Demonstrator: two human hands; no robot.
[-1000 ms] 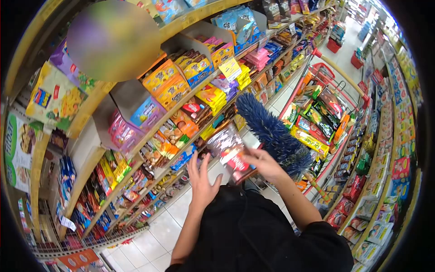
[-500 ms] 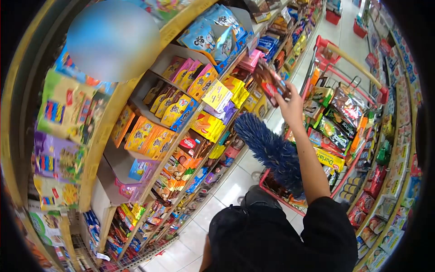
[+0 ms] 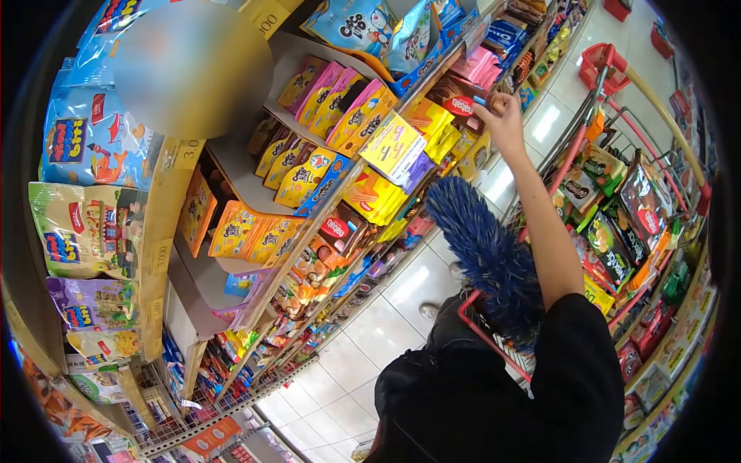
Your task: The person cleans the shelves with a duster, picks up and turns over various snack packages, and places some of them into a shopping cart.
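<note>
My right hand (image 3: 502, 122) reaches out to the shelf, its fingers closed on the edge of a brown Nabati wafer pack (image 3: 454, 102). The pack is at the shelf front, between pink packs (image 3: 480, 68) and yellow packs (image 3: 432, 127). Under my outstretched forearm a dark blue fluffy duster (image 3: 490, 258) sticks up by the cart; what holds it is hidden. My left hand is out of the picture.
A red shopping cart (image 3: 573, 150) filled with snack packs (image 3: 610, 243) stands to the right. Shelves of boxed cookies (image 3: 301, 181) and hanging snack bags (image 3: 85, 231) line the left. Tiled floor (image 3: 363, 332) runs between the shelves.
My right hand has carried the wafer pack from above the cart's side to the shelf front. The view has shifted, and the cart now appears farther right.
</note>
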